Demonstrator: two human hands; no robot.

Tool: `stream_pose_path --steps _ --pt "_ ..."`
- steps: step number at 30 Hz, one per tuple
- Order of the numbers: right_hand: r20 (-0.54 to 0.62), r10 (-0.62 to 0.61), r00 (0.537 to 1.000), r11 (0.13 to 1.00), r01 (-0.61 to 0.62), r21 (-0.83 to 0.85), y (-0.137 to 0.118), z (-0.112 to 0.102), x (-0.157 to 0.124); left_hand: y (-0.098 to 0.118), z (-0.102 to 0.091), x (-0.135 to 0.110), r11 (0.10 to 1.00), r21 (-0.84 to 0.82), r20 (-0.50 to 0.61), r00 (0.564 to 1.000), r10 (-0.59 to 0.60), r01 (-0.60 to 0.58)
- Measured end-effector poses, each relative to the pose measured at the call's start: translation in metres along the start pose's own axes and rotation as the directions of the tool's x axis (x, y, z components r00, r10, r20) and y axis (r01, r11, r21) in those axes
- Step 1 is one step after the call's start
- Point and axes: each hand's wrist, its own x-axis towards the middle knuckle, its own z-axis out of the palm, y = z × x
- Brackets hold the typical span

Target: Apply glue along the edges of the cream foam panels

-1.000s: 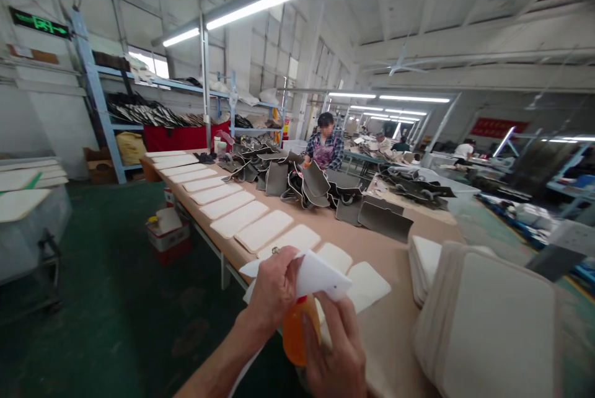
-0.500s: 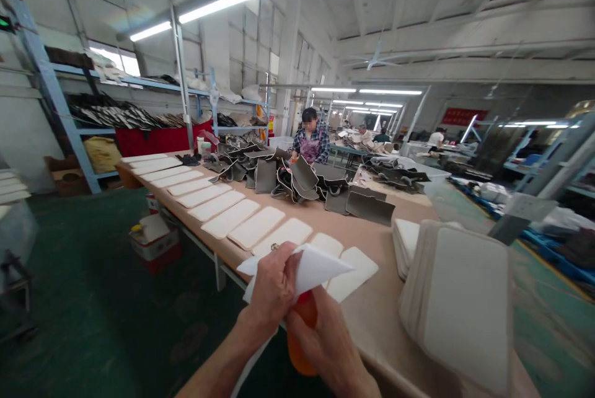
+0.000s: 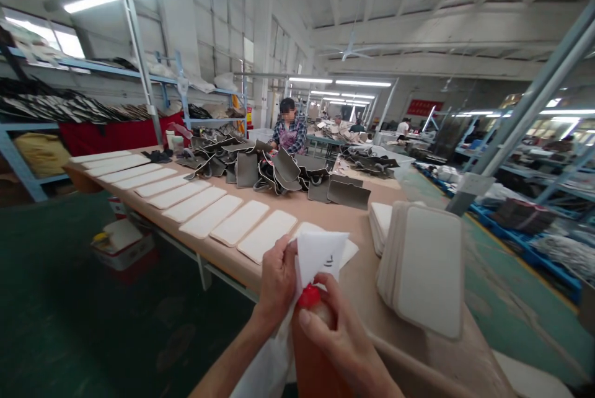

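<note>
My left hand (image 3: 277, 274) pinches a folded white sheet (image 3: 320, 252) that looks like paper or thin cloth, with small dark marks on it. More white material hangs below my left wrist. My right hand (image 3: 335, 327) is wrapped around the top of an orange bottle (image 3: 312, 364) with a red cap (image 3: 308, 296). The cap is close under the sheet; whether they touch, I cannot tell. Just beyond my hands, a row of flat off-white rounded pads (image 3: 268, 237) runs along the near edge of the brown-topped table (image 3: 334, 215).
A thick stack of similar pads (image 3: 430, 268) rests on the right of the table. Grey panels with pale edging (image 3: 246, 168) lie heaped at the far side, where a co-worker (image 3: 289, 131) is. A box (image 3: 123, 249) stands beneath the table's left side. A metal post (image 3: 506, 119) rises at right.
My view has turned to the right. The sheet now stands more upright, showing its dark marks. My right hand has shifted up around the bottle's neck, and the red cap shows more plainly.
</note>
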Motion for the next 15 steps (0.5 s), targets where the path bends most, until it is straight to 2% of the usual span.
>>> stream_pose_path --steps 3,4,5,8,10,12,15 --pt "0.138 0.039 0.990 0.999 -0.039 -0.004 0.005 -0.007 -0.007 -0.006 -0.017 0.026 0.983 -0.162 -0.210 0.971 -0.114 0.081" --pt "0.184 0.043 0.982 0.999 -0.044 0.002 0.007 -0.010 -0.009 -0.007 -0.024 0.034 0.984 -0.165 -0.261 0.959 -0.112 0.070" --pt "0.217 0.040 0.975 0.999 -0.041 0.003 0.008 -0.013 -0.010 -0.008 -0.031 0.040 0.988 -0.141 -0.268 0.959 -0.094 0.057" --pt "0.237 0.008 0.972 1.000 -0.006 -0.010 0.007 -0.019 -0.007 -0.009 -0.044 0.040 0.996 -0.066 -0.124 0.990 -0.072 0.064" --pt "0.216 -0.006 0.976 0.999 0.014 -0.038 0.004 -0.021 -0.002 -0.007 -0.043 0.028 0.977 -0.152 0.027 0.989 -0.148 0.150" --pt "0.191 -0.025 0.981 0.997 0.037 -0.063 0.005 -0.020 0.003 -0.001 -0.040 0.013 0.916 -0.297 0.167 0.959 -0.228 0.270" --pt "0.175 -0.034 0.984 0.996 0.047 -0.072 0.011 -0.020 0.009 0.009 -0.035 -0.003 0.773 -0.453 0.333 0.889 -0.316 0.444"
